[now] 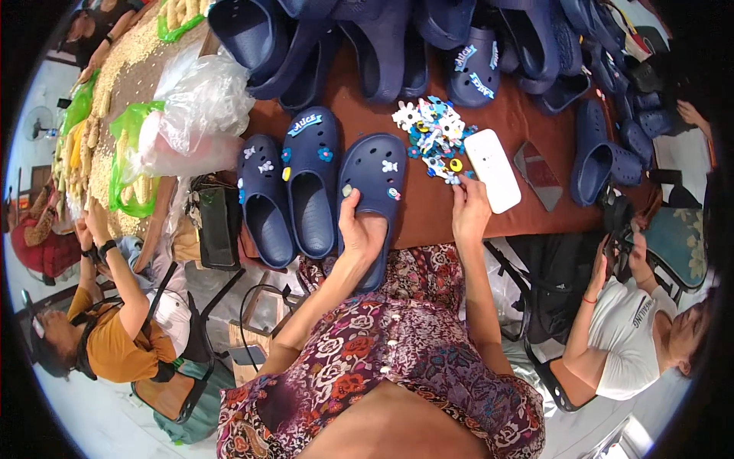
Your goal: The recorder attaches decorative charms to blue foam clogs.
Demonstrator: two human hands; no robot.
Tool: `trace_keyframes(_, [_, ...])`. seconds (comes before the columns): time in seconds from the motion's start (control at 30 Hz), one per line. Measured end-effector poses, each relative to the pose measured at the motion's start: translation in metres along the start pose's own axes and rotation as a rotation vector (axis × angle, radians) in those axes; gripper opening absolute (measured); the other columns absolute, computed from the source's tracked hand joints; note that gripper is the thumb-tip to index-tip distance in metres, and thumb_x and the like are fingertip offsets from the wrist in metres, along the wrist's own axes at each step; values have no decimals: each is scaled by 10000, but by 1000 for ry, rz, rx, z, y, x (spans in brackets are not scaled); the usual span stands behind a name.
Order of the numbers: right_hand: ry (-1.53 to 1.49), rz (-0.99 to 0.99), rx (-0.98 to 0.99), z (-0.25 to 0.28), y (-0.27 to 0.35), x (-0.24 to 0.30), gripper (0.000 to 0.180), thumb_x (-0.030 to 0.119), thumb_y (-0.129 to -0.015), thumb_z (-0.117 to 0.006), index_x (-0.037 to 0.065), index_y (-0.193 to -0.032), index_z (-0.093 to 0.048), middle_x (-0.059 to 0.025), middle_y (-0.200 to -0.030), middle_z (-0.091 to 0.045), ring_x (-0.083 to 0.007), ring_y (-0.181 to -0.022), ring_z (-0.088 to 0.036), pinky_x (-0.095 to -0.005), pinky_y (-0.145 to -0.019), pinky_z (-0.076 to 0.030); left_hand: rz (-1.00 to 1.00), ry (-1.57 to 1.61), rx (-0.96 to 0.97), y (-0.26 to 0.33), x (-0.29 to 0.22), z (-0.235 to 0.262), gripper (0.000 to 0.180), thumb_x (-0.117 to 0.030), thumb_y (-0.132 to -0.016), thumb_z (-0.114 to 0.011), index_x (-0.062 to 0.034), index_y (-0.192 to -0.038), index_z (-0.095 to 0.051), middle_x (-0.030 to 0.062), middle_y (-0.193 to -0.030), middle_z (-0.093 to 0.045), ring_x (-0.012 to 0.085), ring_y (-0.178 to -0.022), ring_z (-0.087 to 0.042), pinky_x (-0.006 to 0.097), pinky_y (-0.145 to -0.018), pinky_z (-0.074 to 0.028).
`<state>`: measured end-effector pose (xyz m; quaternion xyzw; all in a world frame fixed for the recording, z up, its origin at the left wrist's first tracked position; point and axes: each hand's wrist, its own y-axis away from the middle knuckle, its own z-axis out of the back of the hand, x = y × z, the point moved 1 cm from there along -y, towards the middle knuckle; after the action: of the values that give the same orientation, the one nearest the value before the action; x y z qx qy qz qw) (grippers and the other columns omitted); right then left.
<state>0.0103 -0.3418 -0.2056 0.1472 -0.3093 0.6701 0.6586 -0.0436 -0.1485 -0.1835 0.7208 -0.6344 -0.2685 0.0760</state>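
My left hand grips a navy blue clog, its fingers inside the opening and thumb on the upper. Small charms sit on this clog, a white figure and a round coloured one among them. At the lower edge of a heap of shoe charms, white, blue and yellow, is my right hand; its fingertips are pinched, and what they hold is too small to make out. Left of the held clog lie two more navy clogs, a larger one with a lettered charm and flowers, and another with white figures.
A white rectangular case lies right of the charms on the brown cloth. Many navy clogs crowd the far side. Clear plastic bags are at left. People sit on both sides, the left one handling corn.
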Motion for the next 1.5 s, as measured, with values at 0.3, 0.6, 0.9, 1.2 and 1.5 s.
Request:
trace_keyframes(0.3, [-46,-11,75,0,0,2,178,43,-824,-667,22,-963,-558,-144,-908,-543,-281,-731,-585,-412,-679,-467,48,-24,-6,-3,-1,4,528,-179,-824,-583,1,-1304,-454,146,-1283,-547,301,-1188,-519,459,-1062,-366])
trace_keyframes(0.6, [-95,-90,146,5,2,6,192,27,-800,-694,19,-947,-571,-85,-748,-571,-195,-621,-563,-345,-601,-469,104,9,19,-3,-2,6,516,-148,-826,-588,6,-1299,-450,140,-1265,-548,279,-1167,-523,423,-1040,-389])
trace_keyframes(0.9, [-622,-245,285,-1,-21,40,180,63,-847,-686,26,-995,-590,-29,-830,-620,-91,-742,-587,-239,-668,-487,35,32,4,-4,1,3,530,-135,-791,-591,8,-1285,-463,133,-1241,-559,279,-1154,-526,421,-1034,-391])
trace_keyframes(1.2, [-701,-128,532,-44,-59,74,136,88,-829,-717,23,-924,-644,5,-789,-629,-47,-719,-562,-188,-649,-453,23,-2,57,-5,1,2,539,-134,-770,-580,18,-1275,-469,129,-1231,-562,269,-1134,-535,415,-1018,-403])
trace_keyframes(1.5, [-870,-240,598,-51,-62,61,122,84,-828,-737,17,-916,-688,6,-785,-656,-34,-683,-559,-175,-618,-440,60,-43,94,-1,4,6,451,-121,-809,-548,43,-1227,-503,122,-1211,-574,242,-1119,-543,382,-1032,-385])
